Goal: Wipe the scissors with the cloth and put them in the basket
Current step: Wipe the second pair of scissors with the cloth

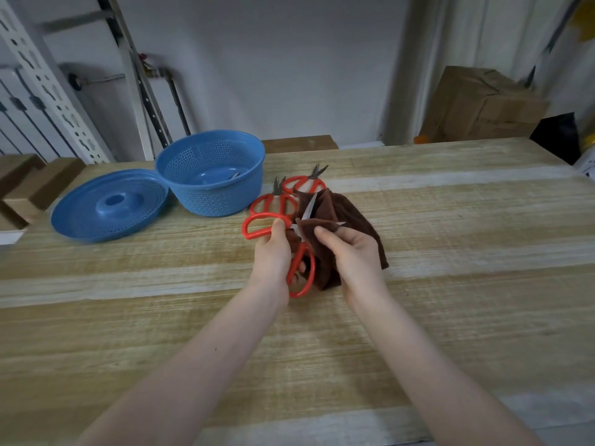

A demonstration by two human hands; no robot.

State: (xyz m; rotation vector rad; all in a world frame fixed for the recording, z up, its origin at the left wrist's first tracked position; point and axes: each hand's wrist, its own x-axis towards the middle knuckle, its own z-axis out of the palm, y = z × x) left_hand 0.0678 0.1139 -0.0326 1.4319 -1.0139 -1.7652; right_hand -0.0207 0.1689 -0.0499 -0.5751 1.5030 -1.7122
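Your left hand [272, 252] grips the scissors [297, 255] by the red handles, blades spread open and pointing away from you; your right hand [351, 252] pinches the brown cloth [347, 214] over one blade; the other blade is bare and sticks up just beyond your fingers; all of this sits over the tabletop [450, 220].

Risks: the bare edge is close to your right fingertips, so a slip along the cloth could nick you; squeeze hard and the covered edge may cut through the fold; the handles could close on the cloth and snag it.

Two loose pairs [273, 202] lie just beyond your hands at the cloth's far edge; dragging the cloth may shift them.

The basket [219, 201] stands beyond and left of your left hand, with the lid [96, 220] further left beside it; reaching there crosses the loose pairs, so close the blades first.
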